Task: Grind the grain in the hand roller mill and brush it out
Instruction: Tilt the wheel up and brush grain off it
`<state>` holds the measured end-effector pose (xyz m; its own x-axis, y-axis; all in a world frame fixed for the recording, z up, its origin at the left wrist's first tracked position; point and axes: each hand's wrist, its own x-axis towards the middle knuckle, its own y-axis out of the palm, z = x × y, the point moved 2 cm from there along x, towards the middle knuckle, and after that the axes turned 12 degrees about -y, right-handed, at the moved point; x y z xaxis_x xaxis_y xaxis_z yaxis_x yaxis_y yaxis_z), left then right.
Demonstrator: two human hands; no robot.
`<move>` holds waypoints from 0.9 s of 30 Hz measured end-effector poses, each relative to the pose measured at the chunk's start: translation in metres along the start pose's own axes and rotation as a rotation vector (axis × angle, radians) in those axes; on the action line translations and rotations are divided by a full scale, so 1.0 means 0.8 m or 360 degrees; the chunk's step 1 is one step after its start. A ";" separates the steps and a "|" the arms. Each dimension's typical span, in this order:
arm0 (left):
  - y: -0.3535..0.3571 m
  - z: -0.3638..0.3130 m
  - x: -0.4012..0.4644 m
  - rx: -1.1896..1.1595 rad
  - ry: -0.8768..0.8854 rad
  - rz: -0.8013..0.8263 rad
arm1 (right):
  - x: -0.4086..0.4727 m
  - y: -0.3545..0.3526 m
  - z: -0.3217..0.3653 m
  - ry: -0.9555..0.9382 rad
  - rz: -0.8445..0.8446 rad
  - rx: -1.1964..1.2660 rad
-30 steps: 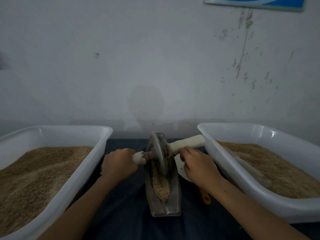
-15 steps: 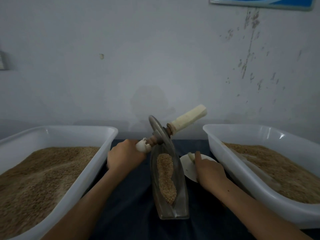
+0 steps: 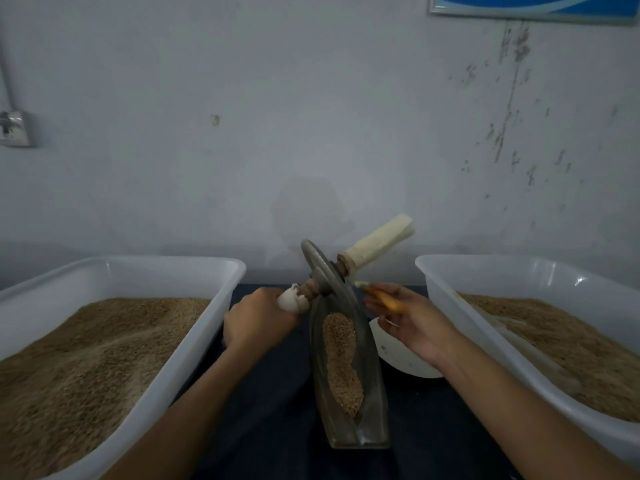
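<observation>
The metal boat-shaped mill trough (image 3: pixel 372 403) lies on the dark table between two tubs, with a strip of crushed grain (image 3: pixel 341 362) along its bottom. The roller wheel (image 3: pixel 322 271) is tilted up at the trough's far end, its right white-wrapped handle (image 3: pixel 379 242) pointing up and free. My left hand (image 3: pixel 258 322) grips the wheel's left handle. My right hand (image 3: pixel 412 317) holds a small brush with an orange handle (image 3: pixel 384 299), its pale bristles near the wheel.
A white tub of grain (image 3: pixel 204 336) stands at the left and another white tub of grain (image 3: pixel 446 306) at the right. A white dish (image 3: pixel 391 351) sits beside the trough under my right hand. A grey wall rises close behind.
My right hand let go of the right handle, went down to the dish and came up holding the brush. The wheel tipped up at the far end, baring the grain.
</observation>
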<state>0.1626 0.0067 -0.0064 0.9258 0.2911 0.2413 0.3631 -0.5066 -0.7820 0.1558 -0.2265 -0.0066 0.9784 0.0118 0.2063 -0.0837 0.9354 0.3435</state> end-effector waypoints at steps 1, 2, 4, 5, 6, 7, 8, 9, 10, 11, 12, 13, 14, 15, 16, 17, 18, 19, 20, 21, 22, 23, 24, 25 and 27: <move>-0.001 0.000 0.000 -0.0013 -0.0012 -0.0011 | 0.000 0.004 -0.004 -0.0027 0.0029 -0.0055; -0.002 0.000 0.000 -0.0020 -0.0019 -0.0021 | 0.001 0.007 -0.010 -0.0079 0.0045 -0.0150; -0.004 -0.001 -0.001 -0.0031 -0.0013 -0.0036 | 0.002 0.013 -0.019 -0.0210 0.0003 -0.0338; -0.005 -0.002 -0.002 -0.0042 -0.0001 -0.0048 | 0.003 0.015 -0.021 -0.0302 -0.0052 -0.0422; -0.006 -0.002 -0.002 -0.0052 0.0012 -0.0062 | 0.006 0.016 -0.020 -0.0418 -0.0102 -0.0519; -0.008 -0.003 -0.003 -0.0059 0.0024 -0.0076 | 0.008 0.017 -0.019 -0.0550 -0.0121 -0.0632; -0.009 -0.003 -0.004 -0.0065 0.0036 -0.0088 | 0.011 0.018 -0.018 -0.0675 -0.0111 -0.0750; -0.009 -0.004 -0.004 -0.0070 0.0049 -0.0098 | 0.013 0.019 -0.017 -0.0767 -0.0091 -0.0850; -0.010 -0.005 -0.004 -0.0074 0.0060 -0.0103 | 0.015 0.020 -0.016 -0.0820 -0.0079 -0.0910; -0.010 -0.006 -0.004 -0.0075 0.0064 -0.0108 | 0.018 0.020 -0.016 -0.0836 -0.0071 -0.0905; -0.011 -0.006 -0.005 -0.0077 0.0061 -0.0112 | 0.021 0.020 -0.018 -0.0826 -0.0066 -0.0857; -0.012 -0.007 -0.006 -0.0081 0.0056 -0.0114 | 0.023 0.019 -0.020 -0.0803 -0.0060 -0.0808; -0.012 -0.007 -0.006 -0.0088 0.0052 -0.0108 | 0.025 0.019 -0.022 -0.0783 -0.0057 -0.0785; -0.013 -0.007 -0.006 -0.0097 0.0046 -0.0095 | 0.027 0.019 -0.024 -0.0777 -0.0060 -0.0789; -0.013 -0.007 -0.006 -0.0104 0.0037 -0.0079 | 0.029 0.019 -0.026 -0.0789 -0.0066 -0.0814; -0.013 -0.007 -0.006 -0.0106 0.0028 -0.0071 | 0.030 0.019 -0.027 -0.0817 -0.0062 -0.0847; -0.014 -0.006 -0.006 -0.0101 0.0020 -0.0073 | 0.031 0.019 -0.027 -0.0862 -0.0035 -0.0893; -0.015 -0.006 -0.005 -0.0099 0.0013 -0.0081 | 0.031 0.020 -0.027 -0.0924 0.0022 -0.0964; -0.015 -0.005 -0.005 -0.0102 0.0008 -0.0088 | 0.030 0.020 -0.025 -0.0991 0.0099 -0.1057; -0.016 -0.005 -0.005 -0.0109 0.0006 -0.0093 | 0.029 0.020 -0.023 -0.1049 0.0183 -0.1155; -0.016 -0.005 -0.005 -0.0116 0.0003 -0.0099 | 0.029 0.020 -0.021 -0.1088 0.0262 -0.1250; -0.015 -0.004 -0.004 -0.0120 -0.0002 -0.0106 | 0.029 0.019 -0.019 -0.1112 0.0332 -0.1335; -0.015 -0.004 -0.004 -0.0125 -0.0010 -0.0112 | 0.029 0.019 -0.017 -0.1125 0.0389 -0.1411; -0.015 -0.003 -0.004 -0.0129 -0.0019 -0.0115 | 0.029 0.019 -0.015 -0.1132 0.0437 -0.1475; -0.015 -0.002 -0.003 -0.0134 -0.0027 -0.0109 | 0.027 0.021 -0.009 -0.1126 0.0517 -0.1559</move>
<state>0.1562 0.0107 0.0034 0.8967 0.3408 0.2825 0.4339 -0.5510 -0.7128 0.1766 -0.2081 -0.0032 0.5974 0.3825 0.7048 0.1709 0.7980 -0.5779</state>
